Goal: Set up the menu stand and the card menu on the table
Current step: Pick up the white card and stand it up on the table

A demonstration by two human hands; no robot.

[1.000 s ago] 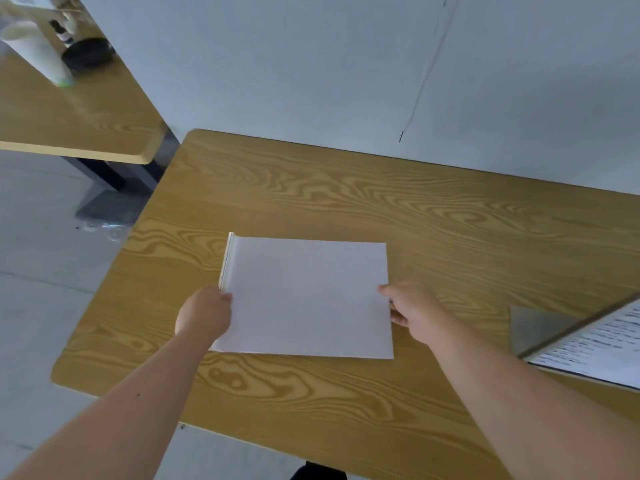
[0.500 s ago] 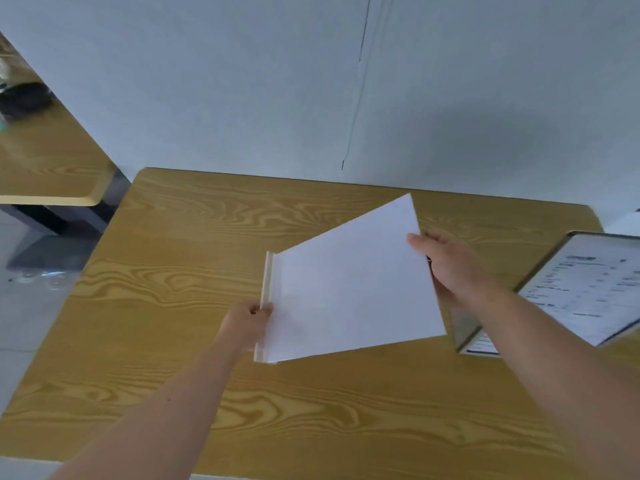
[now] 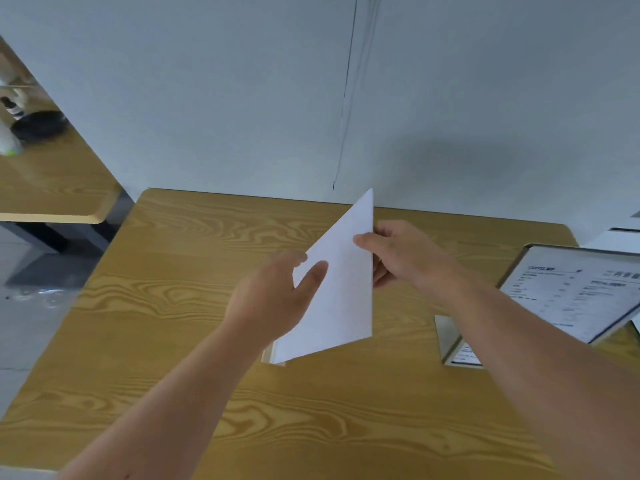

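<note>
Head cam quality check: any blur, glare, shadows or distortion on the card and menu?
Head view: soft, even light with no glare on the white card; a faint diffuse shadow falls on the wall above the right hand; the printed menu text at the right edge is mostly too blurred to read; wide-angle bending shows in the table edges and the wall seam.

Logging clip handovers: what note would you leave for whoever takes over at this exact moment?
Left hand: gripping the white stand at its left edge.
Right hand: pinching its upper right edge.
The stand is tilted up, its low corner about at the table; contact unclear.
The printed card menu sits propped at the table's right side.
Done: the stand is picked up.
Left: stand it upright, then place the card menu.
</note>
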